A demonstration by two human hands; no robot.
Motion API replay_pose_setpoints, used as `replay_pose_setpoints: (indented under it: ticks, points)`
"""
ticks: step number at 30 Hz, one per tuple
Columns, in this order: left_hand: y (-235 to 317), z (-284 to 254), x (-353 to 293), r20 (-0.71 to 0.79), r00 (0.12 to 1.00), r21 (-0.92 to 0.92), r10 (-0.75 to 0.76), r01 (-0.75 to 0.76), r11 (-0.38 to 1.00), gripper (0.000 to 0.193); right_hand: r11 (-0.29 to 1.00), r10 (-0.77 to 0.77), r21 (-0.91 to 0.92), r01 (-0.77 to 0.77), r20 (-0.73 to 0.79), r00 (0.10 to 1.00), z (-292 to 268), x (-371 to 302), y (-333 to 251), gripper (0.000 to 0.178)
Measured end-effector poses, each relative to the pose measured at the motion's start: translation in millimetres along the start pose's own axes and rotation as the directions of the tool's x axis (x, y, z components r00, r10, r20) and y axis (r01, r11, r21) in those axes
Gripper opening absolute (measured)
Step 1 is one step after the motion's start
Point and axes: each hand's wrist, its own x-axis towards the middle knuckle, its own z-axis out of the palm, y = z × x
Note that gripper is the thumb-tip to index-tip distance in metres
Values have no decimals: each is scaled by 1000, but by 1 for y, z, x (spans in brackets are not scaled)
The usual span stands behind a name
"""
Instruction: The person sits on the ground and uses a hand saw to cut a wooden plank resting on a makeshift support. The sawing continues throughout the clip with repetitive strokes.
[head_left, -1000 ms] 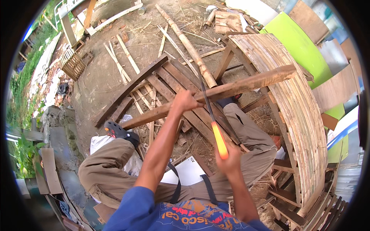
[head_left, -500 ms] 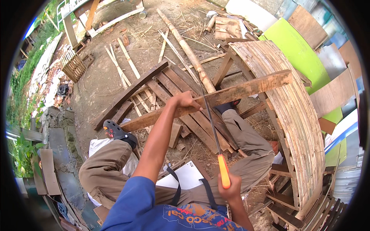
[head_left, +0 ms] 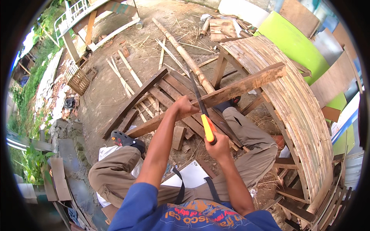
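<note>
One bench with a bamboo-slat top (head_left: 304, 104) curves along the person's right, with one lime-green panel (head_left: 289, 38) behind it. Below the hands lie at least four brown boards (head_left: 162, 99), side by side at a slant. One wooden beam (head_left: 246, 84) crosses above them, between the person's legs; its long axis climbs from beside the left foot to the upper right, where its end overlaps the bench top in the view. Whether it rests there cannot be told. One bamboo pole (head_left: 182, 54) lies on the ground beyond it.

One handsaw (head_left: 201, 106) lies across the beam's middle, its blade pointing away from the person and slightly left, its long axis steeply crossing the beam's. Its yellow-and-orange handle (head_left: 208, 129) is nearest the person. One dark clog (head_left: 127, 141) shows plainly on the left foot.

Of two hands, the left hand (head_left: 185, 107) is curled over the beam just left of the blade; the right hand (head_left: 218, 146) is wrapped around the saw's handle.
</note>
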Motion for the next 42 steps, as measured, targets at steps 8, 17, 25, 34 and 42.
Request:
replay_pose_setpoints:
  ticks: [8, 17, 25, 34, 42]
  points:
    - [11, 2, 6, 62, 997, -28, -50, 51, 998, 57, 999, 54, -6, -54, -10, 999, -48, -77, -19, 16]
    - [7, 19, -12, -164, 986, 162, -12, 39, 986, 65, 973, -226, 27, 231, -122, 966, 45, 48, 44, 23]
    - [-50, -5, 31, 151, 988, -341, -17, 68, 938, 46, 802, -579, 73, 593, -148, 802, 11, -7, 9, 18]
    - [-3, 62, -41, -516, 764, 554, 388, -48, 831, 110, 956, -262, 61, 286, -251, 932, -28, -122, 85, 15]
    - [-7, 60, -21, -590, 738, 533, 327, 52, 845, 59, 926, -277, 210, 314, -190, 942, -2, -95, 93, 17]
